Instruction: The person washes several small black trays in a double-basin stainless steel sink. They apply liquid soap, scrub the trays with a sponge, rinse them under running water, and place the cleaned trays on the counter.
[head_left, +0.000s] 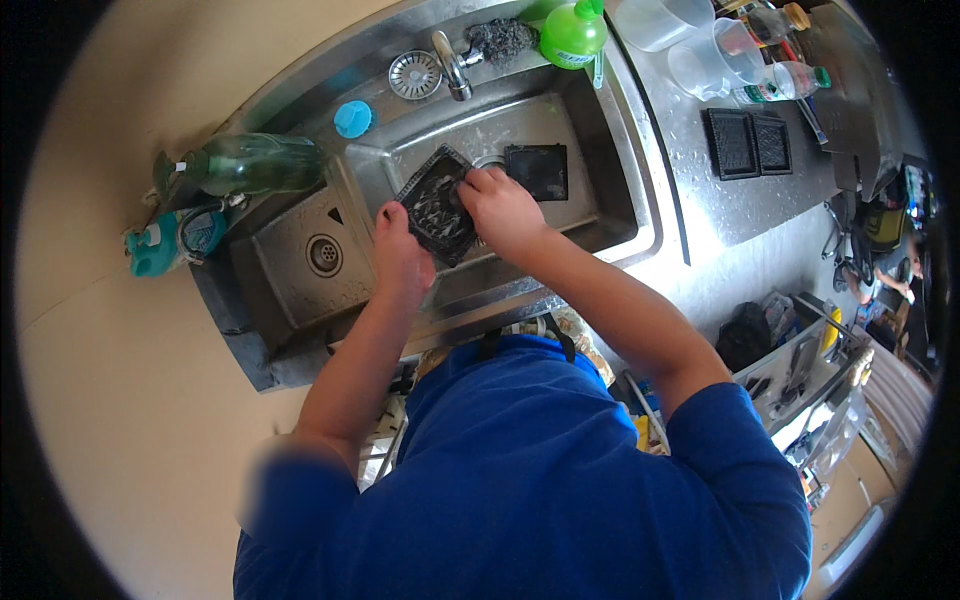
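Note:
Over the large basin of a stainless steel sink (622, 240), my left hand (401, 251) grips the left edge of a black rectangular tray (439, 206). The tray is tilted, with whitish suds on its face. My right hand (502, 206) is at the tray's right side, fingers bent against it; whether they hold a scrubber is hidden. A second black tray (537, 174) lies on the basin floor beside the drain, just beyond my right hand. Two more black trays (731, 144) (772, 145) lie side by side on the metal counter to the right.
A chrome faucet (451, 67), strainer basket (415, 75), dark scrubbing pad (501, 41) and green pump bottle (574, 36) line the back rim. Left are a blue cup (353, 119), a green bottle (255, 163) and a teal jug (176, 240). Clear plastic containers (712, 60) stand on the right counter.

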